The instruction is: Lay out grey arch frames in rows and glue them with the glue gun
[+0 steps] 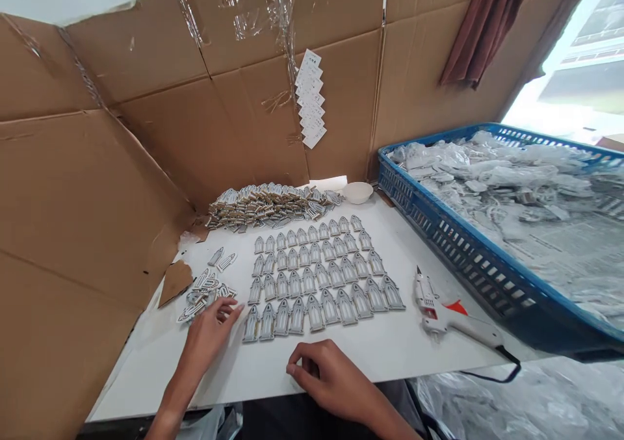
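Note:
My left hand (212, 328) is at the near edge of a small pile of white frame-shaped cutouts (205, 290). Its fingers are bent but apart, and nothing shows between them. My right hand (334, 376) rests by the table's front edge, fingers curled in towards the thumb, with no object visible in it. Beyond it, grey arch-shaped pieces with pointed tops (314, 311) lie in several neat rows. The left end of the nearest row is just right of my left fingertips.
A heap of similar pieces (266, 206) lies at the back beside a white bowl (358, 193). A glue gun (439, 313) lies to the right, near a blue crate (439, 245) holding plastic bags. Cardboard walls (234, 128) enclose the white table (287, 357) at the back and left.

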Demonstrator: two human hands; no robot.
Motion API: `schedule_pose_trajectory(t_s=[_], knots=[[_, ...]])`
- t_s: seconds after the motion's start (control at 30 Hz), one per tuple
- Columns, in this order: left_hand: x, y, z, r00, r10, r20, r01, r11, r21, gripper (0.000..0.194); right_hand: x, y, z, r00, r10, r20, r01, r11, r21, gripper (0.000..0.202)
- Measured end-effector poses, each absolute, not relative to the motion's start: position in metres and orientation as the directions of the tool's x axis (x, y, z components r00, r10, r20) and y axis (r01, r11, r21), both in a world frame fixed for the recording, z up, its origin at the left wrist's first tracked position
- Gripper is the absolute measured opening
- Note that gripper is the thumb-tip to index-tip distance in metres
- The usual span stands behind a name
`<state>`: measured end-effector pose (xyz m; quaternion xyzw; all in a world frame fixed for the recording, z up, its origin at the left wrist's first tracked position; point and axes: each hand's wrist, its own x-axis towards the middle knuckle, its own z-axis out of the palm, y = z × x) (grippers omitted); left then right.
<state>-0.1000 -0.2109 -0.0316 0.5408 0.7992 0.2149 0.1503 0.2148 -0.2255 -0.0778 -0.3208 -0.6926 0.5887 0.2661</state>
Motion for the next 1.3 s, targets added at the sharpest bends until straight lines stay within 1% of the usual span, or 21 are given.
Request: schedule_pose_trajectory(t_s=[0.07,0.1,0.17,0.27,0.37,0.53,0.63,0.7,0.77,0.8,0.9,0.97,1.03,1.17,1.3], knots=[[-0.11,-0.203,-0.029,-0.354,0.922,0.158,0.878,0.269,0.397,0.052,0.214,-0.225,-0.079,-0.648,0.762,-0.009,0.128,0.097,-0.987,0.022],[-0.115,-0.199,-0.029,-0.328,0.922,0.206,0.903,0.242,0.354,0.051,0.214,-0.226,-0.08,-0.646,0.763,-0.013,0.128,0.091,-0.988,0.023],[-0.124,-0.193,-0.032,-0.281,0.934,0.219,0.932,0.211,0.296,0.048,0.214,-0.226,-0.081,-0.644,0.764,-0.027,0.138,0.082,-0.987,0.023],[-0.133,-0.189,-0.038,-0.297,0.94,0.168,0.933,0.249,0.259,0.039,0.215,-0.227,-0.082,-0.638,0.768,-0.047,0.171,0.083,-0.982,0.023],[-0.139,-0.193,-0.034,-0.339,0.927,0.163,0.918,0.287,0.275,0.034,0.216,-0.228,-0.081,-0.638,0.766,-0.074,0.211,0.081,-0.974,0.024],[-0.147,-0.198,-0.01,-0.404,0.882,0.243,0.887,0.312,0.342,0.032,0.216,-0.228,-0.078,-0.626,0.773,-0.107,0.262,0.079,-0.962,0.026],[-0.149,-0.179,0.0,-0.455,0.853,0.254,0.832,0.306,0.463,0.041,0.213,-0.228,-0.084,-0.62,0.778,-0.1,0.253,0.078,-0.964,0.024],[-0.149,-0.154,0.0,-0.471,0.853,0.225,0.777,0.281,0.563,0.046,0.21,-0.227,-0.09,-0.62,0.781,-0.077,0.23,0.087,-0.969,0.022],[-0.147,-0.122,-0.004,-0.479,0.859,0.179,0.727,0.275,0.629,0.046,0.207,-0.225,-0.097,-0.63,0.774,-0.061,0.2,0.086,-0.976,0.02],[-0.146,-0.105,-0.008,-0.481,0.862,0.157,0.714,0.282,0.64,0.043,0.205,-0.224,-0.1,-0.638,0.769,-0.054,0.185,0.085,-0.979,0.019],[-0.142,-0.064,-0.019,-0.494,0.863,0.109,0.703,0.322,0.634,0.031,0.202,-0.22,-0.105,-0.654,0.756,-0.024,0.129,0.08,-0.988,0.02],[-0.139,-0.047,-0.025,-0.498,0.863,0.085,0.704,0.345,0.621,0.027,0.201,-0.217,-0.107,-0.661,0.75,-0.016,0.099,0.067,-0.993,0.02],[-0.136,-0.039,-0.029,-0.481,0.874,0.071,0.716,0.345,0.607,0.029,0.2,-0.214,-0.108,-0.665,0.746,-0.022,0.087,0.049,-0.995,0.021],[-0.131,-0.035,-0.035,-0.413,0.907,0.083,0.774,0.302,0.557,0.04,0.2,-0.212,-0.107,-0.66,0.751,-0.023,0.094,0.052,-0.994,0.02],[-0.135,-0.035,-0.033,-0.363,0.925,0.114,0.838,0.27,0.475,0.04,0.202,-0.214,-0.102,-0.667,0.744,-0.04,0.107,0.043,-0.993,0.021]])
